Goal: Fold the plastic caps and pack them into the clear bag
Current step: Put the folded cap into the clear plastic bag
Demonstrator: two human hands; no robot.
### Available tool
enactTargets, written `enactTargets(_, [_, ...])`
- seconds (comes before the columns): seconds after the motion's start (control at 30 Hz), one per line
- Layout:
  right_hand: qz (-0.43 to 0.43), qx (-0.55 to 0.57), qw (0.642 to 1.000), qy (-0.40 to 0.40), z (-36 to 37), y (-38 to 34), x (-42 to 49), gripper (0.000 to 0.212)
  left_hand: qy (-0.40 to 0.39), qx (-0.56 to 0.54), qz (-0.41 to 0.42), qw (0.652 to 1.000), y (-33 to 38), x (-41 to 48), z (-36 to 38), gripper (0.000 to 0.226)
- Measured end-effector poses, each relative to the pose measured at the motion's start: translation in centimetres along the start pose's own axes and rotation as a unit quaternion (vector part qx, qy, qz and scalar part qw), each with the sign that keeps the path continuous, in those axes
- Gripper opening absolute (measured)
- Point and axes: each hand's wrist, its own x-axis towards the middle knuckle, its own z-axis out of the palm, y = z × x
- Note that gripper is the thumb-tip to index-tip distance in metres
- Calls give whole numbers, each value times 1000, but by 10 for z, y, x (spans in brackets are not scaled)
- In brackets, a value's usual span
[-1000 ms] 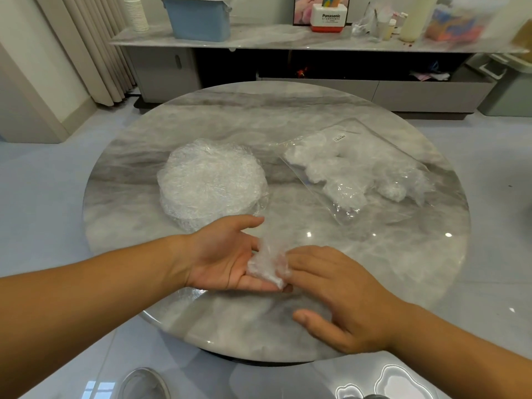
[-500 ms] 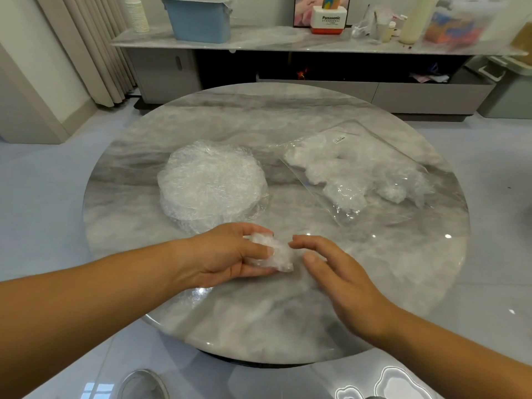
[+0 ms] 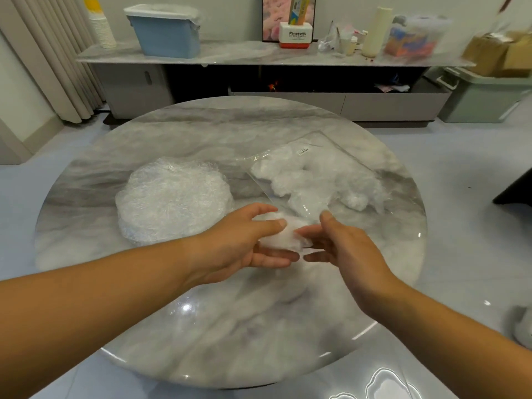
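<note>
A folded white plastic cap sits in my left hand, held between thumb and fingers above the table. My right hand is just right of it with fingers spread, its fingertips close to the cap and its forefinger at the near edge of the clear bag. The bag lies flat at the right of the table and holds several folded caps. A round stack of unfolded plastic caps stands at the left of the table, behind my left hand.
The round marble table has its near edge below my forearms. Behind it runs a low cabinet with a blue bin, a Panasonic box and other clutter. A green-grey box stands at the far right.
Both hands moved away from me toward the bag's near edge. My left hand closed its thumb over the folded cap, and my right hand let go of it and came alongside.
</note>
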Motion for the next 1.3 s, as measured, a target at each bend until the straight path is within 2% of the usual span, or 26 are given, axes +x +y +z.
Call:
enactTargets(0.07, [-18,18,997,68,-21,-10,12,52,5,66,29,997,4,13,10,32])
enactTargets(0.1, [-28,18,994,102,-33,-13,19,54,28,136,63,988,5,19,15,30])
enactTargets(0.17, [-36,13,985,168,-63,-15,32,58,61,301,142,941,7,27,25,27])
enactTargets(0.23, [-25,11,975,220,-91,-11,41,62,35,421,187,887,4,36,33,33])
enactTargets(0.3, [0,5,968,251,-112,-3,46,66,-6,495,201,845,-2,47,39,41])
enactTargets(0.43, [29,-50,962,266,-126,12,47,70,-45,583,202,786,-9,65,55,51])
enactTargets(0.7, [12,-158,963,218,-120,20,42,70,-20,710,184,679,-19,79,59,75])
enactTargets(0.87, [9,-185,967,177,-107,12,45,71,-15,704,191,684,-27,72,59,79])
enactTargets(0.97, [3,-156,975,157,-97,7,49,72,-30,684,183,705,-27,66,57,81])
enactTargets(1.17, [35,17,996,82,-77,3,69,76,-53,639,203,740,-24,57,45,83])
enactTargets(1.3, [70,176,982,-6,-67,-10,79,89,-68,611,225,756,-23,53,39,88])
